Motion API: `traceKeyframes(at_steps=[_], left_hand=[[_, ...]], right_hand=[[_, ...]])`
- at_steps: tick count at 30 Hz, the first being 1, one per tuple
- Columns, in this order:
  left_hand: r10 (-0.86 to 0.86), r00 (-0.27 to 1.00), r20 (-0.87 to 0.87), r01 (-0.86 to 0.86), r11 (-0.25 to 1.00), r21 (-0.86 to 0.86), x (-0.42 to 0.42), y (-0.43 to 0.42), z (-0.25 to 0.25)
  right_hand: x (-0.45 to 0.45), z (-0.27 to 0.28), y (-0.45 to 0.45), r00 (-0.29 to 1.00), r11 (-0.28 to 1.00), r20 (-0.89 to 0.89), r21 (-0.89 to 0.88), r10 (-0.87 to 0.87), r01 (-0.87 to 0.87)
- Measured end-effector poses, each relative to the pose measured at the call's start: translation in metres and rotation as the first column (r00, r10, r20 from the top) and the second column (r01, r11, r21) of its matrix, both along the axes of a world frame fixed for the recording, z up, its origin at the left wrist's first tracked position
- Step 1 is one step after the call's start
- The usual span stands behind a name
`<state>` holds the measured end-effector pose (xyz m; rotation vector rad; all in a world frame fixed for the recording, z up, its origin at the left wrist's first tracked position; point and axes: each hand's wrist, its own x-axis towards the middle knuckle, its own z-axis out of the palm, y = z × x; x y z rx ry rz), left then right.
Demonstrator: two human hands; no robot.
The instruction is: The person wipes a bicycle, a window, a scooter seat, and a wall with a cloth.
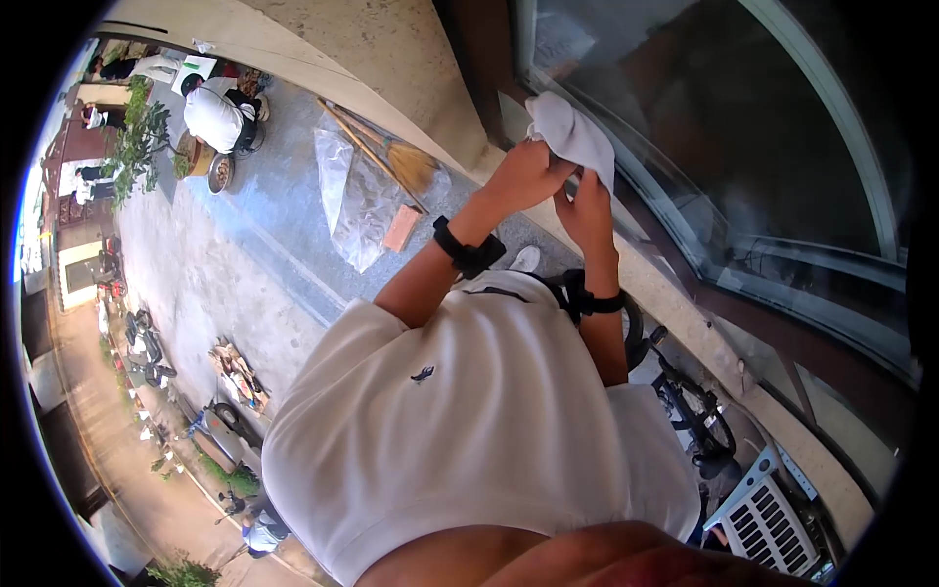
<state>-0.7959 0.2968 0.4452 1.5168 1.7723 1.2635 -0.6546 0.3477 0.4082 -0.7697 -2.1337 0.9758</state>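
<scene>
Before the window (pixel 704 127) at far right, the left hand (pixel 530 176) and right hand (pixel 589 207) each have a narrow grip on a white cloth (pixel 579 135), pinching its near edge, apparently to keep it gathered. Leftward, a brick (pixel 401 228) sits at the plastic sheet (pixel 337 176), perhaps as a weight.

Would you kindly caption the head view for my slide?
Left hand and right hand hold a white cloth beside a window.

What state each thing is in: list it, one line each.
Cloth: bunched, held up
Left hand: closed on the cloth
Right hand: at the cloth, grip partly hidden
Sheet: spread, wrinkled
Brick: lying down
Broom: bristles fanned out
Basin: holding something, too small to tell
</scene>
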Motion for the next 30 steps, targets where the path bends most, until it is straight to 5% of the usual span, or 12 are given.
traceKeyframes(at_steps=[2,4,8,11,14,16,18,21,24,26,30], left_hand=[[0.075,0.996,-0.052,-0.079,0.992,-0.095,-0.01,-0.011,0.021],[0.176,0.983,-0.051,-0.172,0.982,0.083,-0.021,-0.024,0.038],[0.198,0.98,-0.008,-0.197,0.977,0.076,-0.059,-0.063,0.031],[0.133,0.991,0.004,-0.133,0.991,0.015,-0.08,-0.103,0.016],[0.131,0.991,-0.036,-0.126,0.983,0.13,-0.096,-0.134,0.011],[0.191,0.977,-0.092,-0.17,0.965,0.199,-0.108,-0.142,0.016],[0.256,0.957,-0.134,-0.213,0.939,0.27,-0.117,-0.147,0.031],[0.363,0.91,-0.199,-0.287,0.899,0.329,-0.136,-0.157,0.053],[0.53,0.835,-0.148,-0.381,0.75,0.54,-0.149,-0.156,0.077],[0.539,0.837,-0.1,-0.391,0.715,0.58,-0.156,-0.155,0.08],[0.376,0.915,0.146,-0.403,0.827,0.393,-0.172,-0.144,0.058]], right_hand=[[-0.01,0.003,-0.002,0.996,0.999,-0.086,0.045,0.022,-0.018],[-0.019,0.01,-0.005,0.992,1.0,-0.128,-0.02,-0.009,0.007],[-0.058,0.015,-0.006,0.982,0.955,-0.112,0.275,0.15,-0.115],[-0.091,0.017,-0.023,0.956,0.979,-0.243,0.154,0.165,-0.13],[-0.116,0.002,-0.026,0.937,0.938,-0.154,0.205,0.313,-0.28],[-0.138,0.002,-0.036,0.861,0.896,-0.357,-0.119,0.363,-0.427],[-0.164,0.03,-0.045,0.816,0.836,-0.33,-0.118,0.475,-0.535],[-0.193,0.06,-0.056,0.836,0.809,-0.147,0.387,0.529,-0.443],[-0.223,0.089,-0.05,0.846,0.753,-0.188,0.577,0.5,-0.316],[-0.233,0.106,-0.064,0.853,0.78,-0.184,0.531,0.489,-0.332],[-0.252,0.092,-0.076,0.9,0.834,-0.204,0.494,0.385,-0.245]])
